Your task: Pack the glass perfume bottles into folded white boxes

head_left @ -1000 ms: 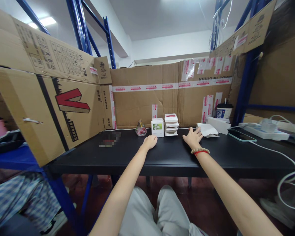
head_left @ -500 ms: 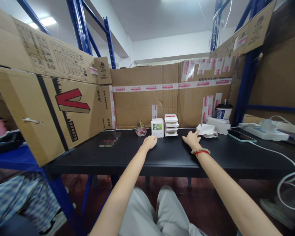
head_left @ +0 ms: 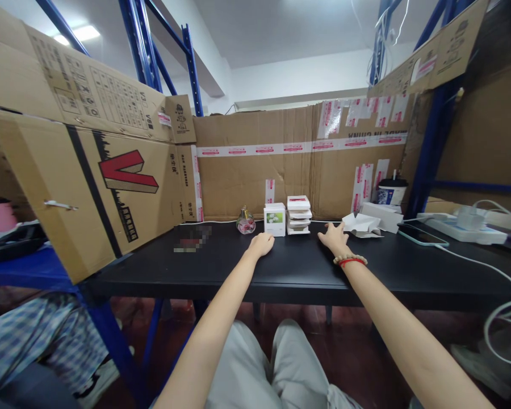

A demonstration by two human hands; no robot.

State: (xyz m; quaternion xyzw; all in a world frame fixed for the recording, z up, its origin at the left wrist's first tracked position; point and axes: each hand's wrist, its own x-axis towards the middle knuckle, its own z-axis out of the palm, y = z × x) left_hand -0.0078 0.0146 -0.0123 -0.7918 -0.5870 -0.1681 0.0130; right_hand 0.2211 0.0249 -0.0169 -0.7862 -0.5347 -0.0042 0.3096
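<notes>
My left hand (head_left: 262,244) rests on the black table (head_left: 298,264) with its fingers curled in, just in front of a white box with a green picture (head_left: 275,220). Nothing shows in its grasp. To the right of that box rises a stack of small white boxes (head_left: 298,216). A round glass bottle with a gold neck (head_left: 246,221) stands left of the picture box. My right hand (head_left: 334,237) lies palm down with its fingers apart, wearing a beaded bracelet. Its fingertips reach the left edge of crumpled white paper (head_left: 363,226); whether they touch it I cannot tell.
Cardboard panels (head_left: 247,182) wall the back and left. At the right are a white carton (head_left: 385,216), a lidded cup (head_left: 390,192), a phone (head_left: 421,234), a white power strip (head_left: 468,230) and loose cables. A person's checked clothing (head_left: 34,335) shows at lower left.
My right hand's fingers have drawn closer together, and the white paper has shifted into a more crumpled shape. My left hand stays put. The view has tilted slightly.
</notes>
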